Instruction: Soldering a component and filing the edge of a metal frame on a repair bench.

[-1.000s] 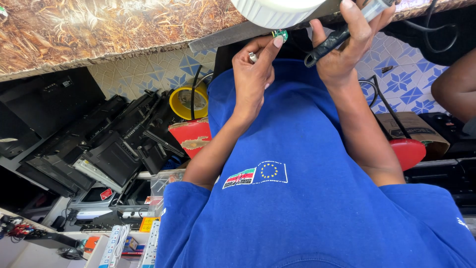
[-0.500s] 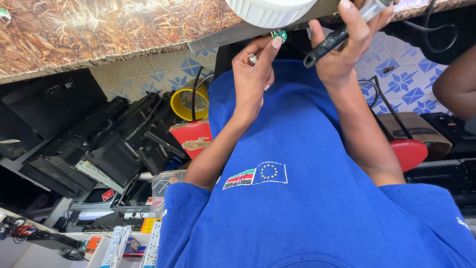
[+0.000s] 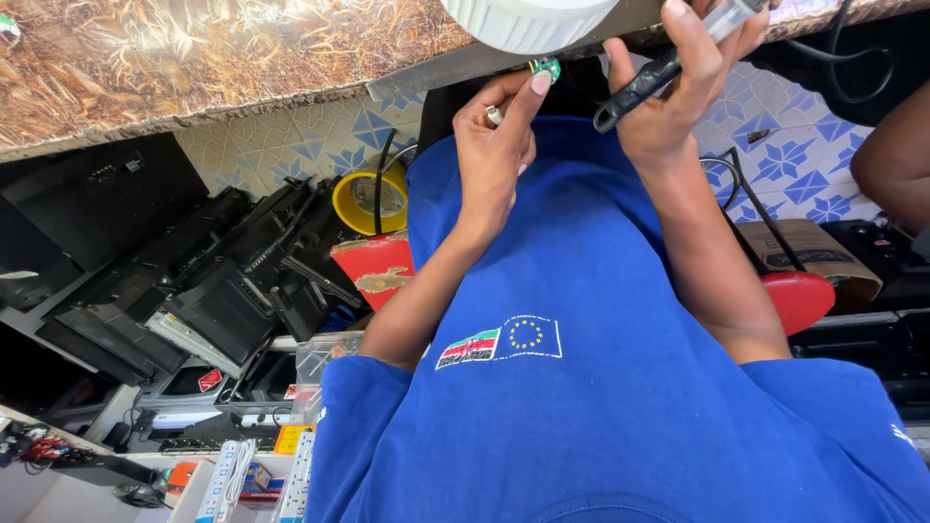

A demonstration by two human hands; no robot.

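Left hand pinched a small green circuit board; right hand gripped a black-handled tool above a yellow tub and red package.

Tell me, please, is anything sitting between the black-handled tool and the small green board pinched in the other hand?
Nothing visible does. The left hand pinches the small green board at the counter edge; the right hand has the black-handled tool in its grip, with an open gap between handle and board.

Small green circuit board pinched at fingertips, just under white round housing. Black-handled tool held slanted, beside board.
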